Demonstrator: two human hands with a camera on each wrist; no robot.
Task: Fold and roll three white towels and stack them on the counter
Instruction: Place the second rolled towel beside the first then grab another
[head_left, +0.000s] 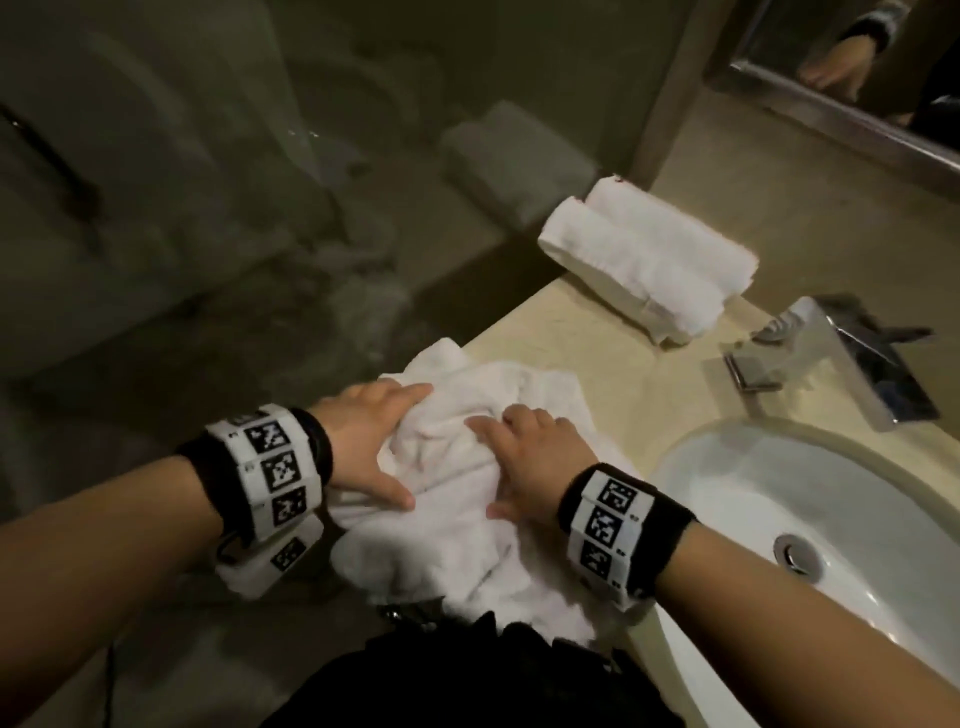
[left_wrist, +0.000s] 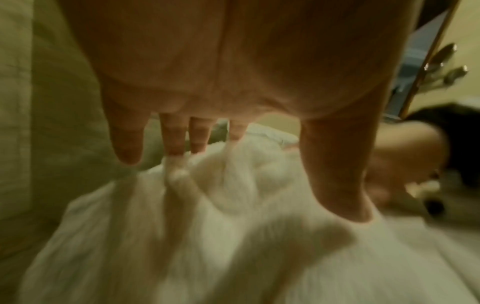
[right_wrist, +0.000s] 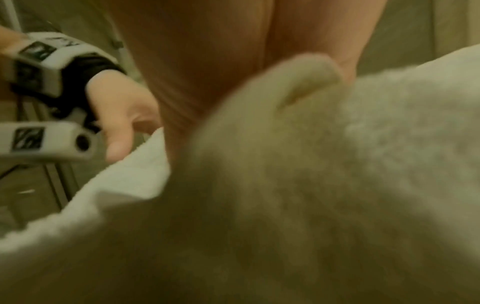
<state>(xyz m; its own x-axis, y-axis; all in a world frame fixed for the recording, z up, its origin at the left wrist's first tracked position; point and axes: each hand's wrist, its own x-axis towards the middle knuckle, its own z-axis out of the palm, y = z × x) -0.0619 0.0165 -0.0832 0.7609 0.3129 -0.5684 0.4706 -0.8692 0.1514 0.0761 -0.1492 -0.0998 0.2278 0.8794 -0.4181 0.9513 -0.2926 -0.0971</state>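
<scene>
A crumpled white towel (head_left: 467, 525) lies bunched on the near left corner of the beige counter (head_left: 644, 395), part of it hanging over the front edge. My left hand (head_left: 374, 441) rests on its left side with fingers stretched out and thumb spread. In the left wrist view the straight fingers (left_wrist: 176, 139) touch the towel (left_wrist: 233, 226). My right hand (head_left: 524, 457) sits on the towel's right side, fingers curled into the cloth. The right wrist view shows a fold of towel (right_wrist: 337, 185) bunched up against that hand (right_wrist: 207, 61). Two rolled white towels (head_left: 644, 260) lie side by side at the counter's back.
A white sink basin (head_left: 779, 519) is set into the counter on the right, with a chrome faucet (head_left: 841, 353) behind it. A mirror (head_left: 857, 78) hangs at the top right. A glass panel left of the counter reflects the rolled towels.
</scene>
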